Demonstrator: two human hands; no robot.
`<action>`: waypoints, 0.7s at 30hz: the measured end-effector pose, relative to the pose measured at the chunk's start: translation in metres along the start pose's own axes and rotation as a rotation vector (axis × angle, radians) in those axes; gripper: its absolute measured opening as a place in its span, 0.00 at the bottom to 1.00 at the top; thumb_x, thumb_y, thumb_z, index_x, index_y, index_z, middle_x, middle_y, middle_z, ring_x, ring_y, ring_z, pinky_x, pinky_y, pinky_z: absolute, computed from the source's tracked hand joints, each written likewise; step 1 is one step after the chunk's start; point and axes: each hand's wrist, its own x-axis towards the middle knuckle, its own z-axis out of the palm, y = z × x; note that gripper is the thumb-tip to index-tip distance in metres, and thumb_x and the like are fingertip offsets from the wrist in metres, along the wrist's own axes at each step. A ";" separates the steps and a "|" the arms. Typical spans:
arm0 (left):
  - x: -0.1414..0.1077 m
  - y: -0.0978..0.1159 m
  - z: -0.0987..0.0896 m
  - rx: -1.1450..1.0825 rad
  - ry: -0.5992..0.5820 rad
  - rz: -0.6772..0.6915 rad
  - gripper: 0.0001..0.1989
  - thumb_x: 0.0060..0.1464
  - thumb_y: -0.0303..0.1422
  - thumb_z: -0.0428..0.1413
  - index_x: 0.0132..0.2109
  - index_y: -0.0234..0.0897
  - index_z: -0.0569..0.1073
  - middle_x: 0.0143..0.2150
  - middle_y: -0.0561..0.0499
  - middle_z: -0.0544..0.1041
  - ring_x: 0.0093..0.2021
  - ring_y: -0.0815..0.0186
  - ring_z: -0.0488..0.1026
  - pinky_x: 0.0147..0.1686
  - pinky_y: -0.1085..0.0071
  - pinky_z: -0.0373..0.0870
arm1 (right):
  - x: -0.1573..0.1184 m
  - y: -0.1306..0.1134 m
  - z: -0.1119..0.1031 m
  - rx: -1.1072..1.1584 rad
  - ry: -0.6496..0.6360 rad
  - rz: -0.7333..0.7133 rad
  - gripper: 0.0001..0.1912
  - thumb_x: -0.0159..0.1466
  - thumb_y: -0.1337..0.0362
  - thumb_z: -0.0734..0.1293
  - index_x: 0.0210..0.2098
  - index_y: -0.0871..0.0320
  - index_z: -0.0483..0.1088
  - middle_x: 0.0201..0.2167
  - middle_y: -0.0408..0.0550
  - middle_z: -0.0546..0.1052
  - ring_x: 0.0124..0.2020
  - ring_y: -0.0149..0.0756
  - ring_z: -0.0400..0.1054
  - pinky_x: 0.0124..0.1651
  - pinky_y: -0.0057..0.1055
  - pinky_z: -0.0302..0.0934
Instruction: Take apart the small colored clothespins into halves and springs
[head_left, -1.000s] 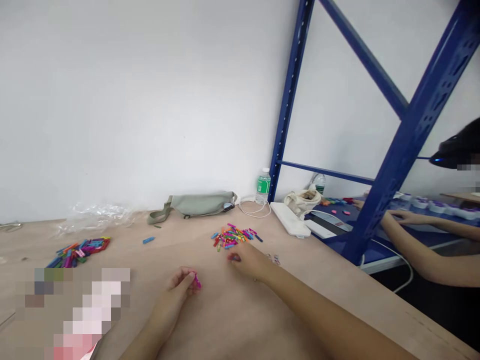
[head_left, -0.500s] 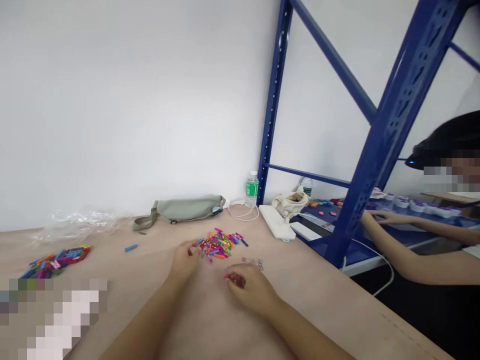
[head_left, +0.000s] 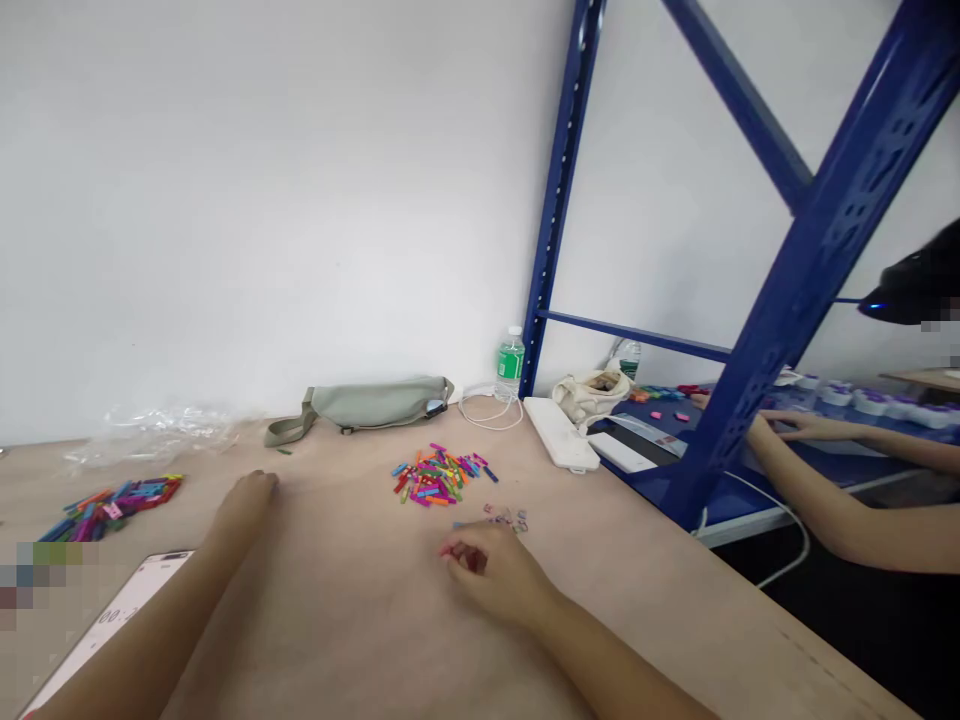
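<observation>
A person's right hand (head_left: 496, 578) curls into a closed grip around small red clothes pegs (head_left: 471, 559) on a wooden bench (head_left: 330, 610), just beside a few loose pegs (head_left: 505, 518) and below a colourful heap of pegs (head_left: 439, 476). The left hand (head_left: 247, 503) rests on the bench well apart, fingers folded down, and whether its grip holds anything cannot be told. A second heap of pegs (head_left: 112, 507) lies farther left.

A loose heap of multicoloured mini clothespins (head_left: 439, 477), lying flat and criss-crossed, a second tighter pile (head_left: 112, 508) far left, tiny pale bits (head_left: 506, 518) just beside the heap, red pieces (head_left: 471, 560) inside the curled right hand (head_left: 491, 572)
</observation>
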 end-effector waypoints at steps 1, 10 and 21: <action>-0.007 0.006 0.004 -0.050 -0.025 0.003 0.10 0.42 0.24 0.50 0.34 0.35 0.73 0.36 0.43 0.75 0.41 0.55 0.70 0.41 0.64 0.62 | 0.000 0.000 0.000 0.006 0.009 0.001 0.09 0.52 0.70 0.60 0.28 0.59 0.72 0.24 0.45 0.73 0.23 0.29 0.64 0.25 0.23 0.57; -0.116 0.079 0.037 -1.116 -0.376 -0.193 0.19 0.35 0.35 0.61 0.40 0.37 0.73 0.31 0.47 0.77 0.31 0.63 0.72 0.34 0.69 0.65 | -0.006 -0.034 0.022 0.210 -0.095 -0.027 0.08 0.52 0.64 0.64 0.31 0.60 0.70 0.23 0.46 0.72 0.22 0.28 0.63 0.26 0.24 0.59; -0.109 0.064 0.038 -1.274 -0.512 -0.198 0.13 0.39 0.35 0.60 0.35 0.37 0.76 0.35 0.48 0.77 0.39 0.60 0.71 0.45 0.65 0.62 | 0.013 -0.060 0.056 0.307 -0.103 -0.012 0.07 0.55 0.63 0.62 0.26 0.61 0.65 0.21 0.41 0.68 0.22 0.26 0.60 0.24 0.21 0.54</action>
